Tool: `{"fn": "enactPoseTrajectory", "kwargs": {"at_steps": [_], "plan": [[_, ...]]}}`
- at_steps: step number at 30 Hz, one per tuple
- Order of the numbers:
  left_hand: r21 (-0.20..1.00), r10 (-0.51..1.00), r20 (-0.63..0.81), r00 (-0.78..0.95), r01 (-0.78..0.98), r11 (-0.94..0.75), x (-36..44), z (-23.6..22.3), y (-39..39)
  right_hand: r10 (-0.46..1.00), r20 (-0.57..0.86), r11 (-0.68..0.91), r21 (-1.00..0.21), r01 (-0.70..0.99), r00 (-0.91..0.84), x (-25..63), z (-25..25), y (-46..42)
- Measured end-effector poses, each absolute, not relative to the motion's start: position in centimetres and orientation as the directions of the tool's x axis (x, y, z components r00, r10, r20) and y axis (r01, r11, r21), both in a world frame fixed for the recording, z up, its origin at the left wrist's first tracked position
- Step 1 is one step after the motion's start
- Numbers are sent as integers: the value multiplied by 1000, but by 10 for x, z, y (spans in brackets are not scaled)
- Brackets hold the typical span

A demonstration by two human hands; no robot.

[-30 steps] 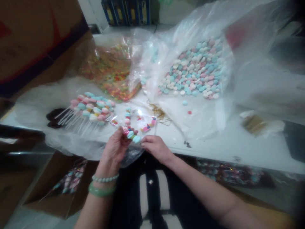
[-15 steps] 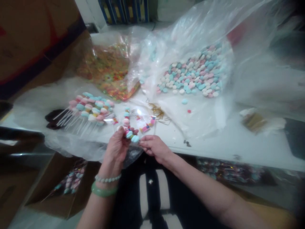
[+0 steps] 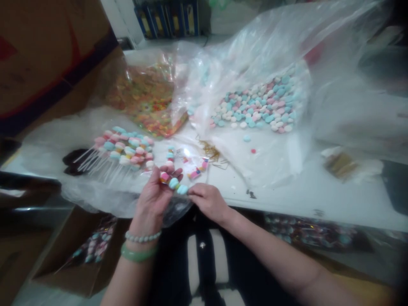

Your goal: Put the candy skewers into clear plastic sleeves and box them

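My left hand [image 3: 153,199] is closed round a candy skewer [image 3: 174,183] with pink, blue and white pieces, held at the table's front edge. My right hand [image 3: 208,200] pinches the skewer's right end, just beside the last blue piece. A clear wrapper [image 3: 191,163] with small coloured prints lies on the table right behind both hands. A pile of finished candy skewers [image 3: 123,148] with white sticks rests to the left of it.
A big clear bag holds many loose pastel candies [image 3: 258,106] at the back right. A bag of orange and green candies [image 3: 149,100] sits at the back left. Gold twist ties [image 3: 212,151] lie mid-table. A cardboard box [image 3: 79,255] with wrapped skewers stands on the floor, lower left.
My left hand has opened its fingers slightly and tilted the skewer, so more of its candies show. My right hand has slid a little lower.
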State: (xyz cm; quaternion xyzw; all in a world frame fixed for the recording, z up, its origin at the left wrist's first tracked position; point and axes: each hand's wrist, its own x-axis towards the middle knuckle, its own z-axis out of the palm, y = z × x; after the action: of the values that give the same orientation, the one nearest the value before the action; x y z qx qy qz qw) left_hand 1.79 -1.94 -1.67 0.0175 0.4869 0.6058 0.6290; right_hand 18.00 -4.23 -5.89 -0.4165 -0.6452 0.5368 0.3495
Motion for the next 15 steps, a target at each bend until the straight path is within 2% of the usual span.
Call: {"fn": "enactPoseTrajectory", "kwargs": {"at_steps": [4, 7, 9, 15], "plan": [[617, 813, -557, -167, -739, 271, 21, -20, -22, 887, 127, 285, -907, 311, -444, 180, -61, -47], [616, 807, -568, -161, -733, 287, 19, -21, -22, 872, 232, 437, -766, 472, -431, 180, -60, -53], [627, 794, -577, -189, -726, 283, 17, -23, -22, 874, 261, 460, -717, 523, -410, 180, -58, -56], [694, 816, -533, -226, -668, 268, 17, -28, -24, 912, 259, 397, -753, 525, -319, 181, -57, -55]]}}
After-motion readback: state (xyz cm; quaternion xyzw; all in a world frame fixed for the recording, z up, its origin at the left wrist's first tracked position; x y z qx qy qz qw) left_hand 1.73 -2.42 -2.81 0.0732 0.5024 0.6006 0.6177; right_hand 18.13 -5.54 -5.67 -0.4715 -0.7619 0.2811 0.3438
